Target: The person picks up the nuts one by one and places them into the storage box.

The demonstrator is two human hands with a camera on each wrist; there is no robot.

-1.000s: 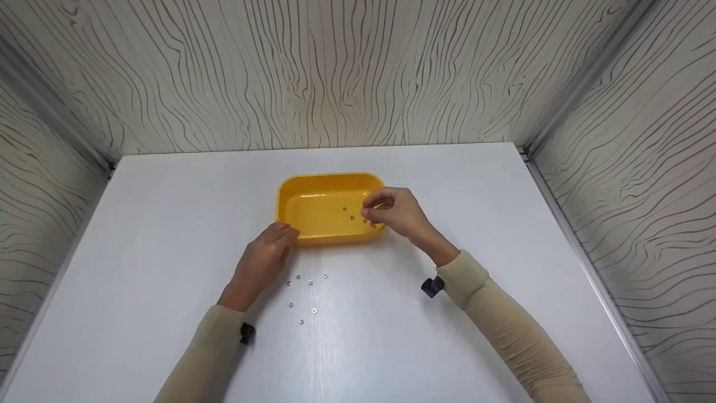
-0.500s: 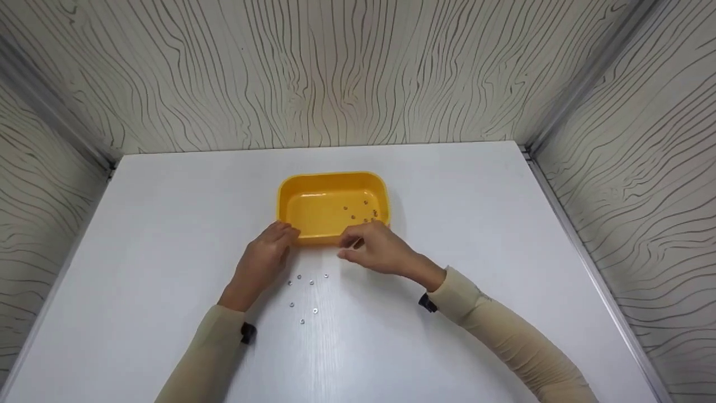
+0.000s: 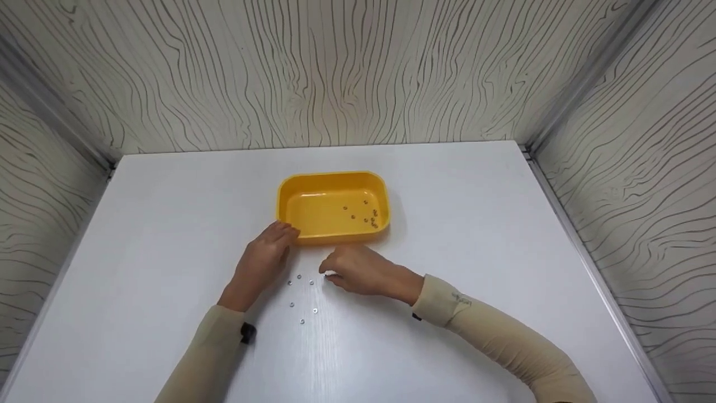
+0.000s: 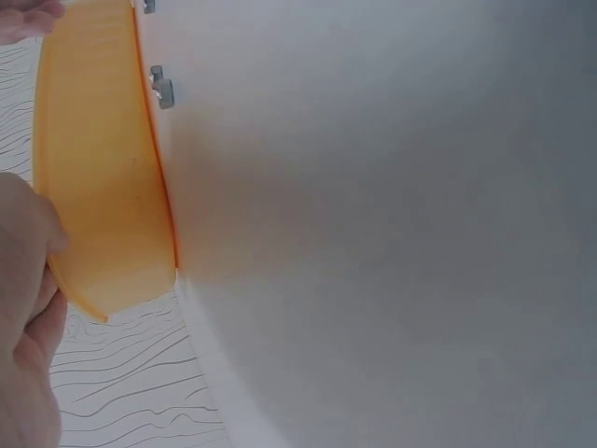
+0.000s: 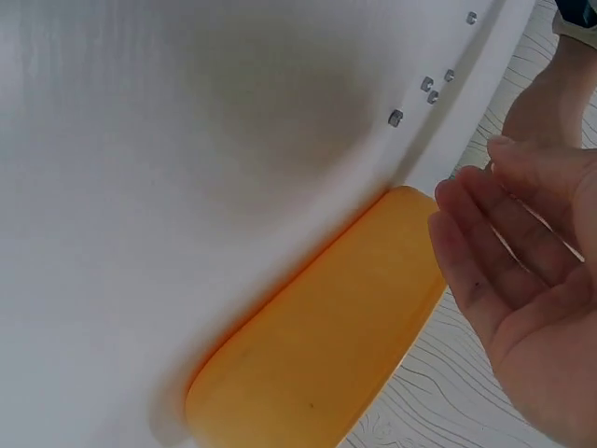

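Note:
A yellow plastic tray [image 3: 333, 240] stands on the white table, with several small metal nuts [image 3: 366, 220] in its right part. My left hand [image 3: 267, 253] grips the tray's near left corner, its fingers over the rim in the left wrist view. My right hand [image 3: 358, 270] is low over the table just in front of the tray. Its thumb and index finger are bent and apart, around the spot of one nut largely hidden by the fingertips. Several more loose nuts [image 3: 311, 282] lie on the table between the two hands.
White table [image 3: 458, 224] surrounds the tray. Wood-patterned panels [image 3: 324, 73] rise behind the table and on both sides. Beige sleeves [image 3: 492, 330] cover the forearms, and a dark device [image 3: 248, 333] sits at the left wrist.
My right hand has moved from over the tray's right side, down and left to the loose nuts. More nuts show in the tray's right end. My left hand has stayed on the corner.

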